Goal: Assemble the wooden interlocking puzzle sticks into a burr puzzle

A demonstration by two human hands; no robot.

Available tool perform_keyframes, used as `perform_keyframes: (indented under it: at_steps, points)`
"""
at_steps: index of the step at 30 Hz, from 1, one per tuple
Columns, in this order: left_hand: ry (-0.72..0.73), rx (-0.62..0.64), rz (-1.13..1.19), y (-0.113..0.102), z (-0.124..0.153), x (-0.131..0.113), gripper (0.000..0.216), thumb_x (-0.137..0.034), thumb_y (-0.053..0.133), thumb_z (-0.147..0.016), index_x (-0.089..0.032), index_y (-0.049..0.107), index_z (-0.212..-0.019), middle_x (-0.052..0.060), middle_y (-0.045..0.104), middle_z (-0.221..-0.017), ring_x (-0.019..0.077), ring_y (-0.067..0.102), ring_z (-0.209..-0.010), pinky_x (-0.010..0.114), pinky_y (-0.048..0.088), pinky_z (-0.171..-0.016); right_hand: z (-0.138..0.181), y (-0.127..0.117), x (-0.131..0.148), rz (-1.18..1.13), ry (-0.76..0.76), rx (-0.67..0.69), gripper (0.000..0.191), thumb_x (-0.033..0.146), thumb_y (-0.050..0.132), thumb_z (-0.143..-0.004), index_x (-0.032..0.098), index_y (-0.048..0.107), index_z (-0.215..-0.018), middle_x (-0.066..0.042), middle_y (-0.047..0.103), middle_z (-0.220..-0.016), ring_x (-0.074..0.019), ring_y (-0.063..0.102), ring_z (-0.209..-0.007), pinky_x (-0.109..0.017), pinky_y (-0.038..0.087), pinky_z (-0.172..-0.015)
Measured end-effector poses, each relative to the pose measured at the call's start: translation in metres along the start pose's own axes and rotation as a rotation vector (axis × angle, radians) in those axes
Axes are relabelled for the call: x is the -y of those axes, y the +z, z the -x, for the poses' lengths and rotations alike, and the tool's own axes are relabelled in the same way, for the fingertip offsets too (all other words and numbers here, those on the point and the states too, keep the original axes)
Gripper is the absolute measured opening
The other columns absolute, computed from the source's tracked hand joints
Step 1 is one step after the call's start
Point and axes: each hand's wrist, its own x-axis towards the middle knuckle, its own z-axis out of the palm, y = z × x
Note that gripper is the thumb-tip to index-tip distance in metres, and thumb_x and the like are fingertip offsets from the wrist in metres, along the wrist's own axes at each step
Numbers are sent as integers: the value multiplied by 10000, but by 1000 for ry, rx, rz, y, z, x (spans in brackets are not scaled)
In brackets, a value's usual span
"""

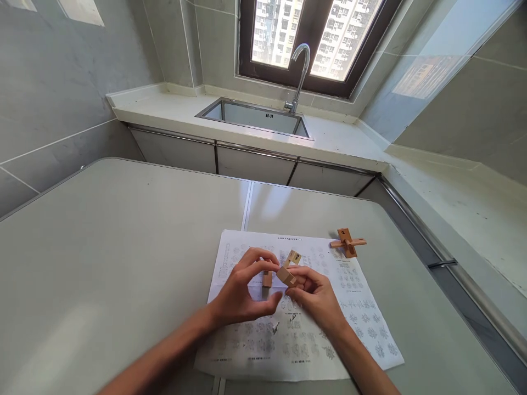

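Note:
My right hand [308, 288] grips a notched wooden puzzle block [287, 277] between thumb and fingers, above the printed sheet. My left hand [245, 288] is curved beside it, thumb and fingers apart. Its index fingertip reaches the near side of that block; whether it touches is unclear. Through the gap of the left hand a second wooden block [267, 280] shows, partly covered by the fingers. Just beyond the right fingertips is a light wooden piece marked 3 [293, 257]; I cannot tell whether it is joined to the held block.
Beneath the hands lies a large paper sheet [370, 329] printed with small diagrams. At its far right corner rests a crossed wooden assembly marked 2 [346, 243]. The pale table [123, 247] has a seam. Behind it are a counter with a sink [255, 118] and a faucet [302, 71].

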Motion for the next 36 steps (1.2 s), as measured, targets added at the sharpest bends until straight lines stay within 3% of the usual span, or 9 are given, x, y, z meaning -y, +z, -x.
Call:
perform_keyframes:
  at_steps: [6,10,13,17,21,23,28,32,36]
  points:
    - [-267,-35,228,8,1,-7,222,-396,784,-920,-182,726,-907,67,639,-1010,191,621,-892,328,515,-850,4,0,2,146,-18,46,325,331,940,-742,246,774,-1008,-8,714,-890,-130,538,-656,-266,482,-618]
    - [-477,-119,555,6,-3,-11,324,-485,657,-1005,-180,700,-1104,97,682,-1104,246,651,-1059,378,496,-986,2,0,2,91,-28,22,300,422,863,-853,243,654,-974,34,615,-747,-121,480,-601,-243,405,-547]
    - [-592,-161,821,5,-5,-9,428,-511,662,-995,-158,648,-1236,114,695,-1120,239,685,-960,396,515,-943,-2,2,4,12,-33,-6,289,485,725,-972,248,558,-977,22,664,-826,-86,443,-511,-229,352,-478]
    - [-701,-165,1036,7,-5,0,482,-462,653,-1003,-121,592,-1339,75,676,-971,120,566,-655,278,456,-659,-5,4,10,-58,-51,-30,354,534,686,-988,276,494,-1136,-48,752,-1063,-116,590,-549,-270,491,-529]
    - [-784,-165,1147,12,-3,10,418,-404,657,-987,-106,610,-1276,58,661,-937,76,476,-570,232,365,-551,-5,4,12,-35,-68,-26,360,544,693,-977,260,563,-1156,-111,763,-1182,-188,707,-719,-357,596,-677]
    - [-794,-140,1183,14,-1,14,381,-391,648,-979,-101,615,-1224,78,674,-969,83,510,-569,233,374,-534,-4,3,11,10,-71,0,317,526,686,-986,236,631,-1104,-118,772,-1152,-198,709,-738,-374,600,-715]
    - [-781,-42,1179,18,2,15,330,-390,625,-989,-137,584,-1196,95,689,-1006,124,614,-615,233,423,-500,-2,-1,7,87,-86,-11,325,493,712,-978,229,675,-1163,-23,748,-751,-209,687,-694,-384,576,-775]
    - [-751,127,1045,18,3,9,328,-478,544,-1031,-155,590,-1069,51,653,-915,116,596,-534,237,437,-443,-1,0,7,29,-83,50,326,481,714,-980,242,637,-1189,-35,755,-872,-193,680,-704,-361,563,-746]
    - [-735,244,882,16,2,-1,402,-534,444,-1063,-168,556,-944,2,594,-772,86,492,-462,234,407,-444,1,2,7,45,-79,96,285,488,698,-991,236,641,-1113,-2,694,-754,-176,629,-650,-316,523,-660]
